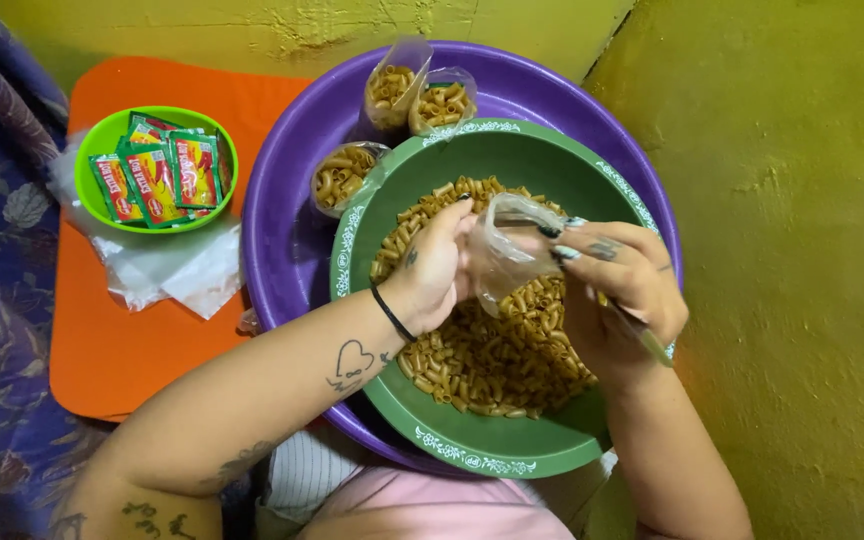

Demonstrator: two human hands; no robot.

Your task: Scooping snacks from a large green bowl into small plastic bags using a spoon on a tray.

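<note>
Between my hands I feel a thin, clear plastic bag point(508, 250), crinkled and faintly shiny. Under it the dry pasta point(487, 355) looks matt and ridged, lying in a smooth green plastic bowl point(497, 455). Around that bowl sits a glossy purple plastic basin point(287, 240); left of the basin, shiny foil sachets point(157, 180).

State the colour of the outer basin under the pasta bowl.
Purple basin, seen clearly in the head view.

Both arms are bare and tattooed; a heart outline marks the left forearm. The left hand point(434, 268) wears a thin black wristband. The right hand point(620, 285) has long dark and pale nails.
</note>
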